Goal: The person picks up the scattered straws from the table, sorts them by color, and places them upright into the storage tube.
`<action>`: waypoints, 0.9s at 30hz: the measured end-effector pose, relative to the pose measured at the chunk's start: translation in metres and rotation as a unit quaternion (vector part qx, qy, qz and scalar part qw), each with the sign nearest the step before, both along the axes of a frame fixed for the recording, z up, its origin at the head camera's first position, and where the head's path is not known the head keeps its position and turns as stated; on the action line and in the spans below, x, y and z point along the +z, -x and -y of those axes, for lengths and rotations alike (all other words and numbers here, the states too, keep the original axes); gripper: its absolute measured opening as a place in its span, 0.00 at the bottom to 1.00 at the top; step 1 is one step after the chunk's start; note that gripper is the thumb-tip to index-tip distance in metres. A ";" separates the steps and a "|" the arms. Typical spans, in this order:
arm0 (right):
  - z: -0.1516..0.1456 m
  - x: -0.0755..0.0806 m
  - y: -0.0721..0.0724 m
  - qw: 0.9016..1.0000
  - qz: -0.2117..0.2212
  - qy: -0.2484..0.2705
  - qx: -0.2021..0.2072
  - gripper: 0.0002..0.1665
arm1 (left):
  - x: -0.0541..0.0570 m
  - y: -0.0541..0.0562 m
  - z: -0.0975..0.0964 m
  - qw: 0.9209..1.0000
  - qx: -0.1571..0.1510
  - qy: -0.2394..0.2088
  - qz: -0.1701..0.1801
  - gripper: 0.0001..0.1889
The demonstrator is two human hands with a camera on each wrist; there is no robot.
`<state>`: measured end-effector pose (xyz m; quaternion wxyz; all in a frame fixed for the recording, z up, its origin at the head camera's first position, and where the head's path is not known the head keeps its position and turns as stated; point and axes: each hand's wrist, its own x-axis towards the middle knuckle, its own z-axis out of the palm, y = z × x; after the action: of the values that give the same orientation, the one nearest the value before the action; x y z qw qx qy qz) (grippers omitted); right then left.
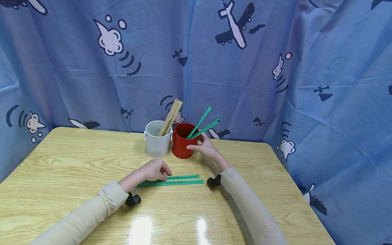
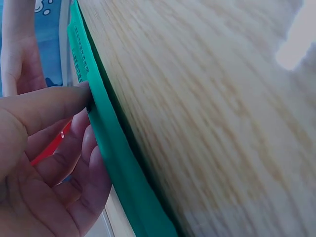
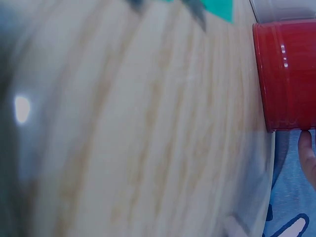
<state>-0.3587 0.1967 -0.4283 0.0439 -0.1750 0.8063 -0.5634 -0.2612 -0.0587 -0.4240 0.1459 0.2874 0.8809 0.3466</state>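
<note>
On the table, two long thin green packets with dark print, like wrapped chopsticks, lie side by side. My left hand [image 1: 155,170] bends over their left ends. In the left wrist view its thumb and curled fingers pinch the edge of one green packet [image 2: 116,158]. My right hand [image 1: 208,148] grips the right side of a red bucket [image 1: 180,152], thumb toward the front. A fingertip [image 3: 307,148] touches the bucket's side in the right wrist view. Two more green packets [image 1: 200,121] lean out of the red bucket to the right.
Beside the red bucket on its left stands a white bucket [image 1: 155,147] with side handles. Beige printed packets [image 1: 170,117] stick up from it, tilted right. Behind the wooden table [image 1: 76,163] hangs a blue curtain [image 1: 147,44] with an aeroplane pattern.
</note>
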 end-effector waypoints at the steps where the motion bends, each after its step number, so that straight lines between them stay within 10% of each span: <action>1: 0.000 0.000 0.000 1.000 -0.001 0.000 0.000 0.48 | 0.000 0.000 0.000 1.000 0.000 0.004 -0.003 0.09; 27: 0.000 0.002 -0.001 1.000 0.007 -0.006 0.001 0.48 | 0.022 -0.001 0.007 0.999 0.005 -0.017 -0.046 0.09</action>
<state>-0.3582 0.1966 -0.4267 0.0514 -0.1714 0.8093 -0.5595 -0.2601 -0.0662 -0.4017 0.0986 0.3006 0.8823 0.3485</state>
